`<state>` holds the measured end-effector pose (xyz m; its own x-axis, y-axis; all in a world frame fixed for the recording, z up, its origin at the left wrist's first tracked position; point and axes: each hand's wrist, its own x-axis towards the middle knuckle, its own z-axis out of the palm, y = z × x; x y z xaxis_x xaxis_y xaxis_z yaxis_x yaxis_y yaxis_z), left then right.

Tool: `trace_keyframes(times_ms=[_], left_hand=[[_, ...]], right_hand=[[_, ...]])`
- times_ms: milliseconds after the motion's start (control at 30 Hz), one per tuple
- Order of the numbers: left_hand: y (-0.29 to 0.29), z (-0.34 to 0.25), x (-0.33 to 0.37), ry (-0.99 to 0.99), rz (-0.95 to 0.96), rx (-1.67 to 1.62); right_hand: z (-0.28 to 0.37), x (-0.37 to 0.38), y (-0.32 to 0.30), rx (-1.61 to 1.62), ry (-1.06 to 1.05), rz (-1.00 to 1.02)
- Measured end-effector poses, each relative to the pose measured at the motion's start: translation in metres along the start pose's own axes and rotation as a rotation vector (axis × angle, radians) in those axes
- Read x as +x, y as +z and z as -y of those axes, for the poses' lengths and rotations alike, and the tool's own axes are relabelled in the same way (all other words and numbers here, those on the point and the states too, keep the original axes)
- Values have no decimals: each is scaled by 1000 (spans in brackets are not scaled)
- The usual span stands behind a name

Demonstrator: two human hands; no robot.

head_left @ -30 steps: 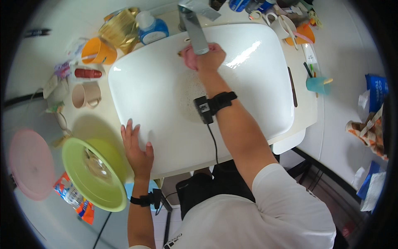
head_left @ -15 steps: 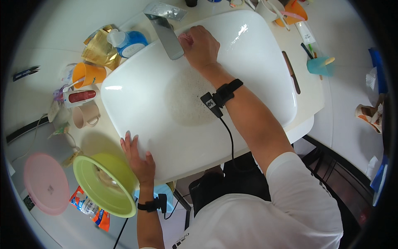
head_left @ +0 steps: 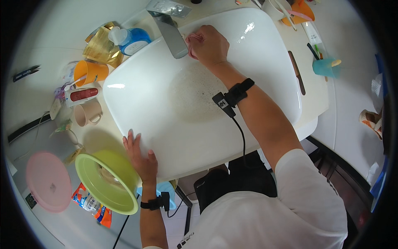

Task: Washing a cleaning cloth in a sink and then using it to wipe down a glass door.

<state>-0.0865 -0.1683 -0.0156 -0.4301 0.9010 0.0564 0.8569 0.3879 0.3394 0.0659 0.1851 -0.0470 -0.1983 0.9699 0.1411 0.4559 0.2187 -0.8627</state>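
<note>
A wide white washbasin (head_left: 153, 141) fills the middle, with a shallow pool of cloudy, sudsy water (head_left: 195, 95) at its bottom. At the basin's far wall, just right of the flat grey faucet (head_left: 169, 37), my right hand (head_left: 212, 43) is closed around a bunched pink cloth (head_left: 194, 42). Part of the cloth is hidden under my fingers. My left hand (head_left: 141, 159) lies with fingers spread on the basin's near left rim, holding nothing.
Left of the basin stand a blue bottle (head_left: 136, 40), an orange cup (head_left: 89, 71), a beige mug (head_left: 88, 114) and a green tub (head_left: 108, 182). A brown-handled knife (head_left: 297, 72) and a teal cup (head_left: 325, 67) lie right. A pink lid (head_left: 49, 180) is at far left.
My right hand has shifted slightly right along the basin's far wall, and more of the pink cloth shows. My left hand stays on the rim. The whole view has shifted a little.
</note>
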Motion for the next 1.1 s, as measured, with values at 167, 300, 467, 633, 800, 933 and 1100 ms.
trace_keyframes(times_ms=[167, 300, 467, 633, 800, 933, 1100], left_hand=[[6, 0, 4, 23, -71, -42], [4, 3, 4, 0, -35, -32], [-2, 4, 2, -11, -59, -63], [-1, 4, 3, -38, -70, -129], [0, 7, 0, -59, -45, -177], [0, 11, -1, -24, -88, -227], [3, 11, 2, -12, -82, -211]], right_hand=[[-27, 1, 44, 201, 299, -189], [12, -39, 107, 200, 334, -238], [17, -35, 88, 620, 472, -153], [-2, -30, 85, 217, 392, -283], [23, -32, 90, 232, 242, -339], [50, -37, 75, 120, 155, -209], [32, -37, 72, 101, 215, -152]])
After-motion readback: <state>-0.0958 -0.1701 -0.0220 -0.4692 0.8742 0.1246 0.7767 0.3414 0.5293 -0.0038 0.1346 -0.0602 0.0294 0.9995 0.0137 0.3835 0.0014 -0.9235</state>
